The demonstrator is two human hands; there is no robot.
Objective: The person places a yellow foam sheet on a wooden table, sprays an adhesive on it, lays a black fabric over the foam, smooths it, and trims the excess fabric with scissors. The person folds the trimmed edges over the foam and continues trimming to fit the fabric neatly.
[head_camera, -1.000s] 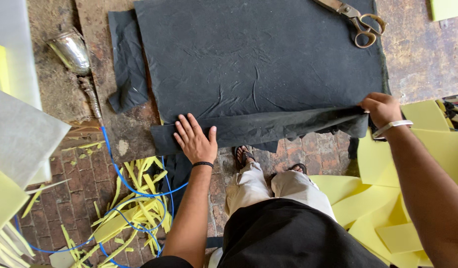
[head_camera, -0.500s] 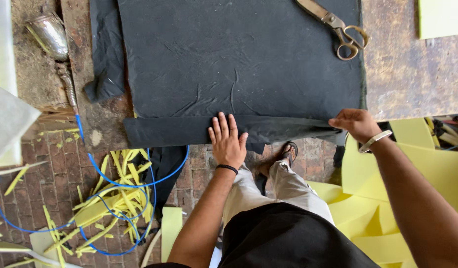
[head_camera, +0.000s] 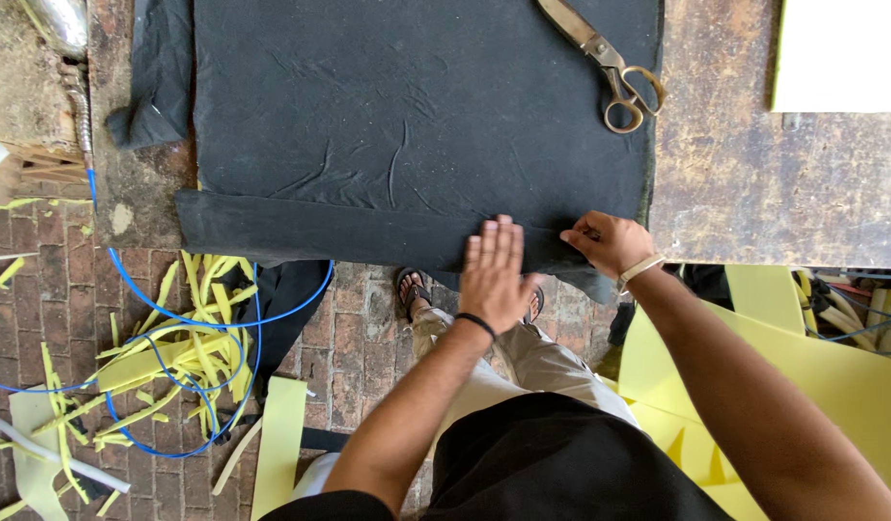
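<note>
Hiding the folded black cloth [head_camera: 368,232] edge: left hand [head_camera: 494,275], right hand [head_camera: 610,241].

Single head view, looking straight down, close over worktable [head_camera: 754,193]

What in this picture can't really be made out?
Head view:
- Right hand: fingertips curl out of sight at the black fabric edge.
- Fabric's far side: cut by the top edge.
- Table beneath: covered by fabric.
- Scissors: blade tips cut off at the top edge.
- Left hand: palm faces down, unseen.
</note>
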